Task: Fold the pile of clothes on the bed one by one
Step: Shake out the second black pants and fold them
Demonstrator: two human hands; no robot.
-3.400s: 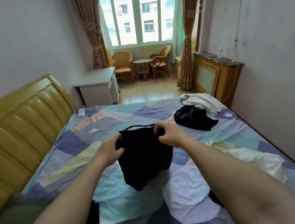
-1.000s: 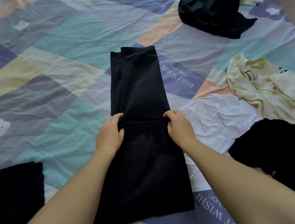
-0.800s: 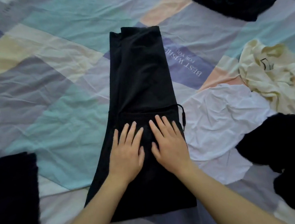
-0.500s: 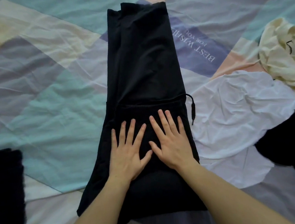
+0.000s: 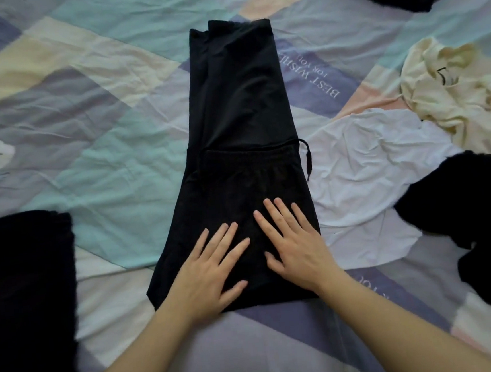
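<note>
Both hands, left hand (image 5: 213, 267) and right hand (image 5: 295, 240), lie flat and open on soft, limp black trousers (image 5: 241, 121); grip the far hem.

Your left hand (image 5: 209, 273) lies flat, palm down, fingers spread and pointing up and slightly right, thumb splayed out to the right. Your right hand (image 5: 292, 245) is flat too, palm down, fingers spread, pointing up and slightly left, set a bit further forward than the left. Thumbs near each other, not touching. Both forearms bare, converging from the bottom corners.
</note>
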